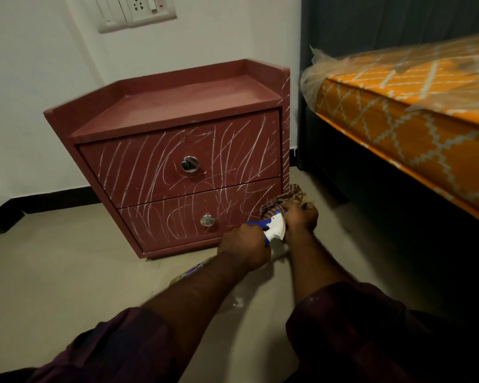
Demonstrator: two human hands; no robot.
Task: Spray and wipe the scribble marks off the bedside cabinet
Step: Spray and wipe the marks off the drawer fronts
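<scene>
Cabinet unwiped, spray and cloth in hand
The bedside cabinet (177, 106) shows white scribble marks (233, 150) across its 2 drawer fronts and right side, so I judge all the wiping is left. At the cabinet's lower right corner the left hand (244, 244) grips the spray bottle (273, 230); the right hand (302, 217) clutches a checked cloth (285, 199) beside the nozzle.

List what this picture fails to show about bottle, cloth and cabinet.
Head view, blue-and-white trigger spray bottle: body and label hidden behind the left hand and forearm, and blurred.
Head view, brown checked cloth: mostly bunched inside the right hand; extent unclear.
Head view, maroon wooden two-drawer cabinet: right side only a sliver, scribbles there mostly unseen.
Head view, white wall switch plate: cut off by the top edge.
</scene>
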